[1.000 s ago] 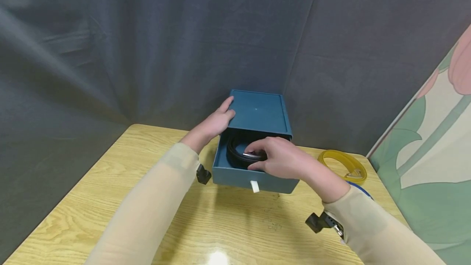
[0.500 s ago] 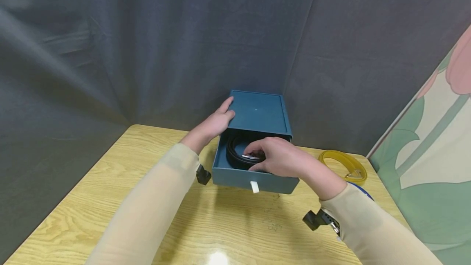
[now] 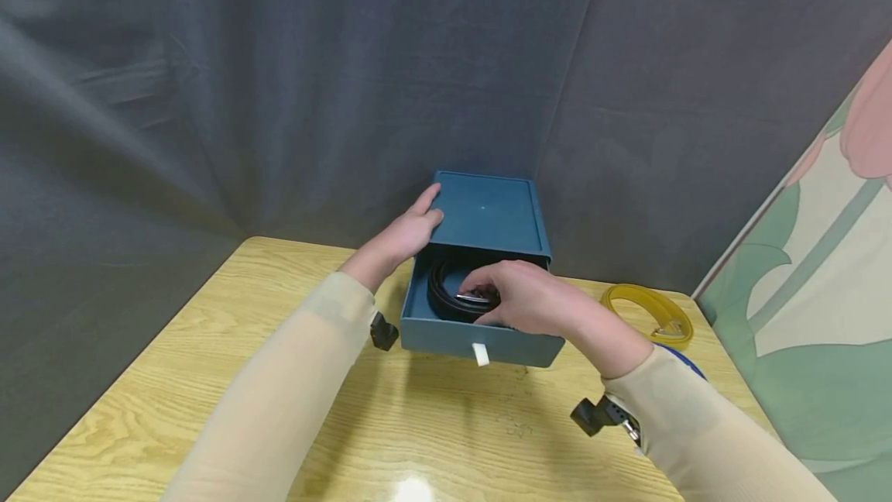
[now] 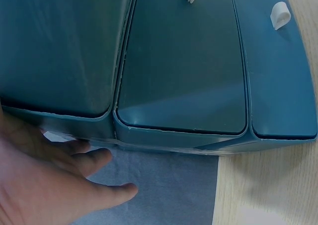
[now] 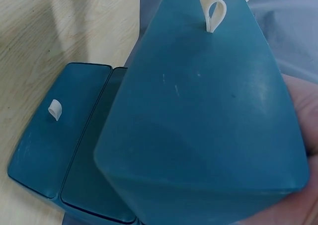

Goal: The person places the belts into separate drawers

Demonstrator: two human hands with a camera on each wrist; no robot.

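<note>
A teal drawer box (image 3: 488, 215) stands at the back of the wooden table (image 3: 209, 378), its drawer (image 3: 446, 338) pulled out towards me with a white pull tab (image 3: 480, 353) on the front. A coiled black belt (image 3: 446, 289) with a silver buckle (image 3: 470, 299) lies in the drawer. My right hand (image 3: 519, 297) reaches into the drawer, fingers and thumb curled round the belt at the buckle. My left hand (image 3: 411, 227) rests with straight fingers against the box's upper left corner. The left wrist view shows teal box surfaces (image 4: 179, 61) beside that hand (image 4: 44, 180). The right wrist view is filled by teal box (image 5: 208, 111); the belt is hidden there.
A coiled yellow belt (image 3: 651, 312) lies on the table right of the box, with a blue item (image 3: 679, 355) just in front of it. Grey curtain (image 3: 279, 84) hangs close behind. A painted panel (image 3: 822, 293) leans along the right edge.
My right hand has shifted slightly left and deeper into the drawer over the belt. The left hand and the box have stayed put.
</note>
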